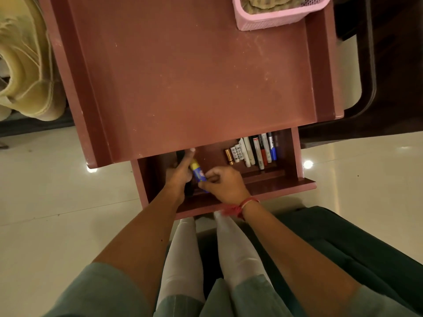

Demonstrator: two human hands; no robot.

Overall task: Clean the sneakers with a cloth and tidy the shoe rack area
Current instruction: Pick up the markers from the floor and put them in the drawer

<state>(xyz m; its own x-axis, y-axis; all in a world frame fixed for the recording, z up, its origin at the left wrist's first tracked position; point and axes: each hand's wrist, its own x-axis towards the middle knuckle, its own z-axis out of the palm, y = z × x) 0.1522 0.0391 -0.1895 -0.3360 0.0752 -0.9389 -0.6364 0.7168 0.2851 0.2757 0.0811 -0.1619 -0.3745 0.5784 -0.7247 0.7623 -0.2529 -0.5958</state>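
The right hand pinches a blue-and-yellow plastic tube in the open reddish drawer; the left hand lies alongside (grip unclear). An olive cloth lies in the pink mesh basket; a fumble could scatter the lined-up markers.

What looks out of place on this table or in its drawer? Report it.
Nothing spilled or broken. The pink basket sits skewed at the far right corner of the table top, overlapping the raised side rail. The top shows pale scuffs and specks. In the open drawer, the pens lie in a tidy row.
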